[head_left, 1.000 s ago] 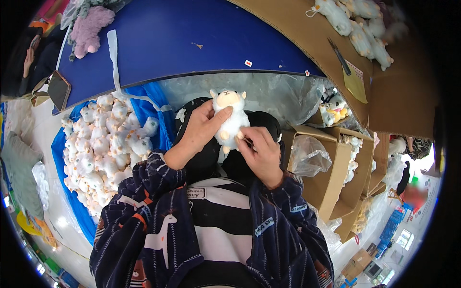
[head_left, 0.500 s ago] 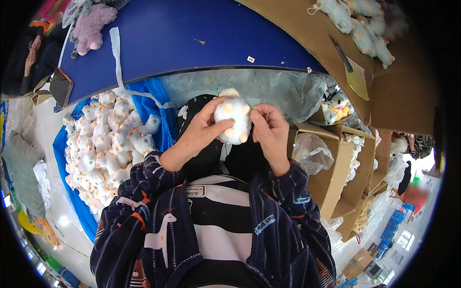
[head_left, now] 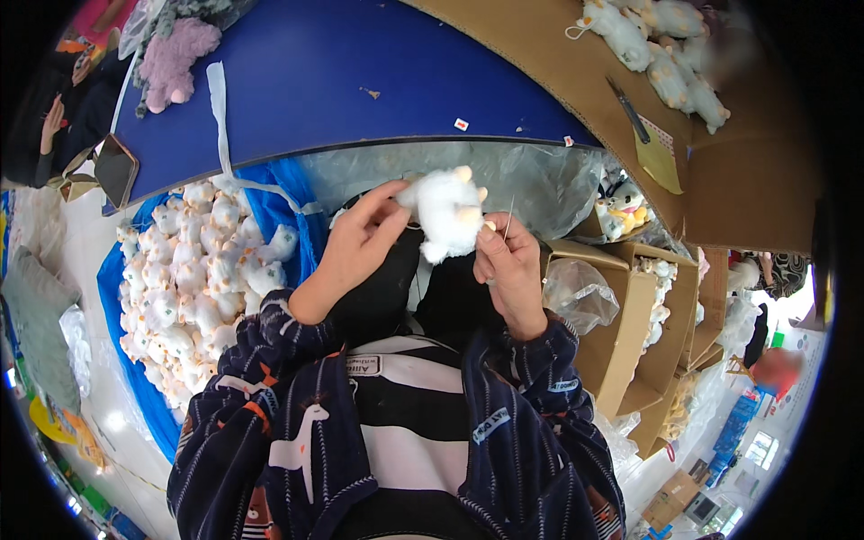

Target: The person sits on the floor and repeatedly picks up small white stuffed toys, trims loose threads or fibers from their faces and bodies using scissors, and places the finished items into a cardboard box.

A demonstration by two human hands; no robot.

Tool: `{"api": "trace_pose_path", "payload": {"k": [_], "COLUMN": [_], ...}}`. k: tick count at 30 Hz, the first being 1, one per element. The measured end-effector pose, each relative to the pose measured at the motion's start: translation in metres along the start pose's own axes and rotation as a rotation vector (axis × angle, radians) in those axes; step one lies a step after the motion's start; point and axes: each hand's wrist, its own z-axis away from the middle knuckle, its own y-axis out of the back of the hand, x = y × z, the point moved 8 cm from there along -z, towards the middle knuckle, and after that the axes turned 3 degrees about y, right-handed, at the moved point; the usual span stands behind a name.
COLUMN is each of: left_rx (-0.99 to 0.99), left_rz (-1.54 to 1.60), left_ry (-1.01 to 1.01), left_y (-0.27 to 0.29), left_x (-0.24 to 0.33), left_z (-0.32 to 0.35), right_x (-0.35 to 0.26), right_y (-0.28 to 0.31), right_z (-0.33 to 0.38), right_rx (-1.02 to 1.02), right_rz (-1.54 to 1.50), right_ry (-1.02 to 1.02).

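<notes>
A small white plush toy (head_left: 447, 219) with cream-coloured paws is held up in front of my lap, turned on its side. My left hand (head_left: 360, 252) grips it at its left end, thumb and fingers closed there. Close to the paws on its other side, my right hand (head_left: 513, 274) pinches a thin needle (head_left: 511, 214) that points upward. Whether a thread runs from the needle to the toy cannot be made out. The right fingertips are right beside one paw.
A blue sack (head_left: 112, 288) full of similar white plush toys (head_left: 193, 288) stands at my left. Ahead lies a blue table (head_left: 360, 81). Cardboard boxes (head_left: 589, 346) are at my right. A cutter knife (head_left: 627, 108) lies on cardboard near more plush toys (head_left: 666, 63).
The toy has been turned from belly-up to its side, its paws now facing right. My left hand has shifted to its left end. The needle shows more plainly in my right hand.
</notes>
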Motion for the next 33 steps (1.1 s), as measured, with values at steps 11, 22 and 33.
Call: {"api": "trace_pose_path", "payload": {"k": [11, 22, 33], "left_rx": [-0.038, 0.297, 0.222], "left_rz": [1.047, 0.351, 0.798], "left_ry": [0.219, 0.137, 0.036], "left_y": [-0.028, 0.064, 0.01], "left_x": [-0.007, -0.011, -0.007], "left_z": [0.014, 0.025, 0.012], "right_x": [0.04, 0.042, 0.028], "right_y": [-0.016, 0.003, -0.016], "right_z": [0.007, 0.005, 0.009], "right_rx": [-0.015, 0.029, -0.061], "right_rz": [-0.978, -1.195, 0.081], "right_ry": [-0.3, -0.27, -0.156]}}
